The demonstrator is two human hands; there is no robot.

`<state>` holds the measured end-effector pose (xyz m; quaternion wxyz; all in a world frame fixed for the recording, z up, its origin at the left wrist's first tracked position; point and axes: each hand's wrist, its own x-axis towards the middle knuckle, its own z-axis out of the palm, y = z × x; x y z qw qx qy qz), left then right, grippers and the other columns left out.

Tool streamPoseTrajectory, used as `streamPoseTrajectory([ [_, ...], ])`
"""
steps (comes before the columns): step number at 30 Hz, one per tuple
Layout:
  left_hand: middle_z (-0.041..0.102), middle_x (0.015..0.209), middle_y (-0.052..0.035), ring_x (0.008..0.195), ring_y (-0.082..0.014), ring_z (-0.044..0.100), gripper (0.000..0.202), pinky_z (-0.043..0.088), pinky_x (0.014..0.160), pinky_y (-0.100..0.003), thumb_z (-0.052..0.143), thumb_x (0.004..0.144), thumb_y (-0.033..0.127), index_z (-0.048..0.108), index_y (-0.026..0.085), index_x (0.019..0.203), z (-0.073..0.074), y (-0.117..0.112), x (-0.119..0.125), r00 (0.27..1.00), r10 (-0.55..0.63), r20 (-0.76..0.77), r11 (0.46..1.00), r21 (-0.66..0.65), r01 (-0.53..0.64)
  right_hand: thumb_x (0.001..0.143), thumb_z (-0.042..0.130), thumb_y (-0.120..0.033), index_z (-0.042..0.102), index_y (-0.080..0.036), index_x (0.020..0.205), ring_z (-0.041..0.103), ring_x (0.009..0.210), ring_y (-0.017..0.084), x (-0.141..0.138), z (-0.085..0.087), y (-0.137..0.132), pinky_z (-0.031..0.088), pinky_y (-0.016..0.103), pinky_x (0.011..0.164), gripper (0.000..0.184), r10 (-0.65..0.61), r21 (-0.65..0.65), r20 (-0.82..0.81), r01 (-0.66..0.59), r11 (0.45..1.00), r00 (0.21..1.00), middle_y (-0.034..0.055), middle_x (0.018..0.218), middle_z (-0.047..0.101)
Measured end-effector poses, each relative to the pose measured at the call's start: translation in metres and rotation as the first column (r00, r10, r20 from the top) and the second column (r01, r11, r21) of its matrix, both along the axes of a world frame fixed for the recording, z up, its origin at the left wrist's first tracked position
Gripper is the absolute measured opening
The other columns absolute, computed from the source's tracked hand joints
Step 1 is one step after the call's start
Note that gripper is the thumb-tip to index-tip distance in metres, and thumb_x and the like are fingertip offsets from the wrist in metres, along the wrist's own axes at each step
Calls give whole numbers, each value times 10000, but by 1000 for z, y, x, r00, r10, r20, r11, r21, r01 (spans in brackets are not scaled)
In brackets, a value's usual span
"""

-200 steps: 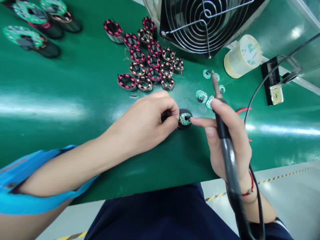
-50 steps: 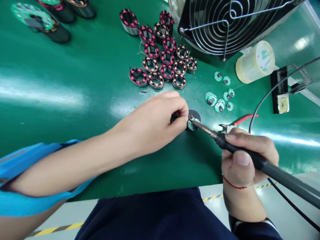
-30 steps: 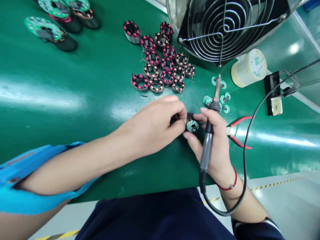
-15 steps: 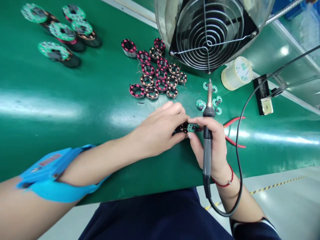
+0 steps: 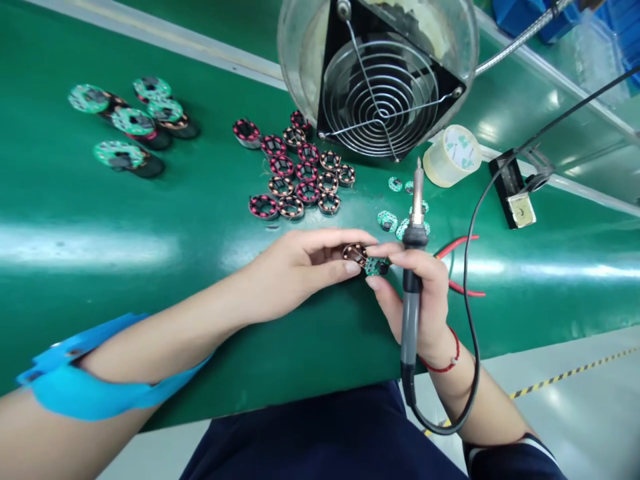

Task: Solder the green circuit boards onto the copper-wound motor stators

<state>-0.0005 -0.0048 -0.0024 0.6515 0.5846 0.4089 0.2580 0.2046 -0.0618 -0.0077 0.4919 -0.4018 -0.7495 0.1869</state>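
My left hand (image 5: 300,267) pinches a small copper-wound coil ring (image 5: 354,253) just above the green bench. My right hand (image 5: 423,293) grips a soldering iron (image 5: 412,280) upright, tip pointing away from me, while its fingertips hold a small round green circuit board (image 5: 376,267) against the coil. Both hands meet at this one part. A blue strap wraps my left forearm.
A cluster of several wound coils (image 5: 300,177) lies beyond my hands, loose green boards (image 5: 395,217) to its right. Finished assemblies (image 5: 130,127) sit far left. A wire-guarded fan (image 5: 383,80), tape roll (image 5: 451,165), red-handled cutters (image 5: 460,263) and an iron stand (image 5: 515,193) are at the right.
The iron swung from touching the board to upright in my right hand. Both hands lifted and tipped the coil with its board. The view tilted up, showing more of the fan.
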Motion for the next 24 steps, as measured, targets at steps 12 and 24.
streamPoseTrajectory([
  [12,864,914,-58,840,-208,793,221,689,819,-338,896,835,415,892,230,955,7,-17,9,961,160,227,861,-508,-23,1048,653,-151,562,-282,1425,840,1078,202,-10,-4,3,681,382,880,409,9,109,68,-16,994,998,53,1143,865],
  [24,774,860,20,853,-188,787,230,669,827,-325,772,863,284,630,235,1037,9,-24,10,968,208,139,934,-323,-154,1062,632,-196,596,-297,1376,740,890,218,-11,-5,1,607,379,747,331,-90,70,319,71,995,944,52,1102,803],
])
